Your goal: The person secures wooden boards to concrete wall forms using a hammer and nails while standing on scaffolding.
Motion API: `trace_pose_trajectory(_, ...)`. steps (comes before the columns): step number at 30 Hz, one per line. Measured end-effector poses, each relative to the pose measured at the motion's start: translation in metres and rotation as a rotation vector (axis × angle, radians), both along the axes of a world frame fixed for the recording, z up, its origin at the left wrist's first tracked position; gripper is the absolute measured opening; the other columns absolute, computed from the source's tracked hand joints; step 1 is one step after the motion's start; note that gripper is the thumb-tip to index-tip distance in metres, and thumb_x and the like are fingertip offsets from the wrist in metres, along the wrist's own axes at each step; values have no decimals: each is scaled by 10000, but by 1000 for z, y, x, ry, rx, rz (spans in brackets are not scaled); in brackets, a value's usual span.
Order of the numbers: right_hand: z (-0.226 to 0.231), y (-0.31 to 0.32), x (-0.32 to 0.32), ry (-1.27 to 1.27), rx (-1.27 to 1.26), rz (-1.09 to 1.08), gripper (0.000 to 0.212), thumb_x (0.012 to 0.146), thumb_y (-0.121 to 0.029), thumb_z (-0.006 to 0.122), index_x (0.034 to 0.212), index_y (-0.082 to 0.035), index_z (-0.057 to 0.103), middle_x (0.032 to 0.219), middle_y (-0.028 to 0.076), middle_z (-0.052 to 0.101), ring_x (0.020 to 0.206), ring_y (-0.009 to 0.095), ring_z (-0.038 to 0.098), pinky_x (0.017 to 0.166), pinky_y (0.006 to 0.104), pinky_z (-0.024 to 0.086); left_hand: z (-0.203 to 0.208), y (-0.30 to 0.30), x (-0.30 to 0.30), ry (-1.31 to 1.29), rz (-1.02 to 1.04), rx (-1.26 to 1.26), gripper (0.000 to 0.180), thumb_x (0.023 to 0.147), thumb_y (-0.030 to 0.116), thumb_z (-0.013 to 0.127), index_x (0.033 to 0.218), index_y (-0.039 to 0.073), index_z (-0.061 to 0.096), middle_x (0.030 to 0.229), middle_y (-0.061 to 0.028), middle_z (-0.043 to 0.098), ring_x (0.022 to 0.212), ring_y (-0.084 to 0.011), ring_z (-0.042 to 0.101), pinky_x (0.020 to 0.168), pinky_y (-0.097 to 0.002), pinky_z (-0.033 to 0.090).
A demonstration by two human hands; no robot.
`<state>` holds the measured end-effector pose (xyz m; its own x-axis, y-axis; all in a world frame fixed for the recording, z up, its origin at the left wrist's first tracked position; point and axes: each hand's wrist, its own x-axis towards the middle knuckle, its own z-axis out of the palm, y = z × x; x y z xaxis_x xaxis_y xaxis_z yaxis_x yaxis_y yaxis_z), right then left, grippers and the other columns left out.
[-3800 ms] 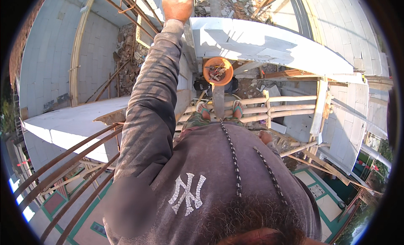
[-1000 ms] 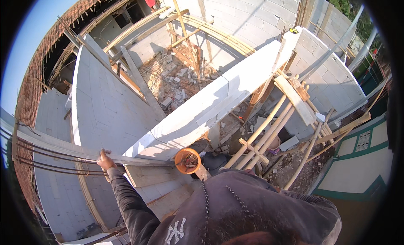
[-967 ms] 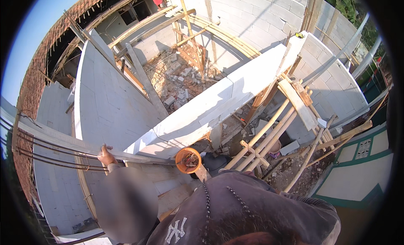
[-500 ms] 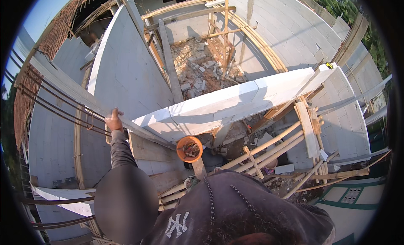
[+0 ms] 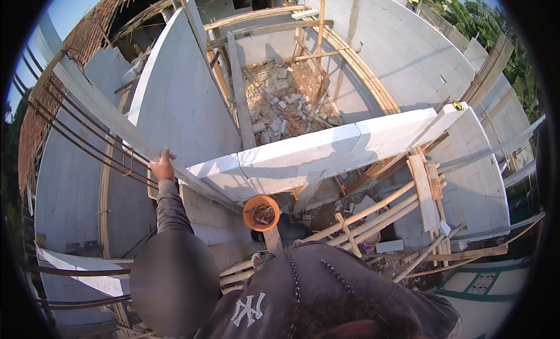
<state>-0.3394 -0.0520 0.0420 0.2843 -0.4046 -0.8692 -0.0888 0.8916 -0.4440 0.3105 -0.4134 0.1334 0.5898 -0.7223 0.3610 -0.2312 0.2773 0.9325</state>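
One long grey board (image 5: 114, 118), one orange bucket (image 5: 261, 227), one yellow tape measure (image 5: 457, 106) and one worn hoodie (image 5: 361, 286) with two drawstrings (image 5: 295, 280) and one white emblem (image 5: 248, 310). At least eight bamboo poles (image 5: 373, 206), at least five rebar rods (image 5: 81, 273) and at least three block walls (image 5: 181, 88). The rubble pieces (image 5: 277, 109) are too many to count.

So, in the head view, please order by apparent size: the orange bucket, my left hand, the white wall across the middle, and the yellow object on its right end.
1. White wall
2. Orange bucket
3. Left hand
4. Yellow object, clearly smallest
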Motion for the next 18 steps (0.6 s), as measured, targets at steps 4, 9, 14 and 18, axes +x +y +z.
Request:
trace_pose_trajectory(4, 2, -6, 1, 14, -2, 24, 504, 1011, -426, 634, 1347, -57, 563, 1123, 50, 602, 935, 161, 602, 746, 340, 505, 4, 1, -4, 31, 6, -12, 273, 867, 165, 707, 664, -14, 681, 656, -8, 636, 579, -107, 477, 575, -315, 366)
trace_pose_trajectory(9, 7, -29, 8, 49, -16, 112, 494, 1009, -423, 636, 1322, -43, 583, 1082, 50, 613, 889, 155, 615, 710, 334, 512, 4, 7, 6, -19, 21, 168, 309, 863, 222, 744, 664, -11, 710, 614, 10, 584, 590, -109, 508, 574, -314, 378)
trace_pose_trajectory(14, 21, -106, 43, 231, -261, 268, 486, 1008, -420, 638, 1296, -30, 604, 1040, 51, 624, 843, 150, 628, 674, 328, 519, -4, 19, 3, -59, 135, 300, 607, 861, 321, 816, 1220, -132, 633, 1050, -202, 748, 969, -280, 714, 884, -362, 532)
trace_pose_trajectory(18, 58, -227, 123, 304, -601, 275, 625, 975, -458, 663, 1403, -14, 561, 1155, 86, 648, 931, 174, 660, 729, 308, 547, -16, 58, -25, -163, 255, 284, 800, 881, 276, 797, 1457, -118, 405, 1407, -297, 562, 1317, -367, 565, 1120, -393, 429)
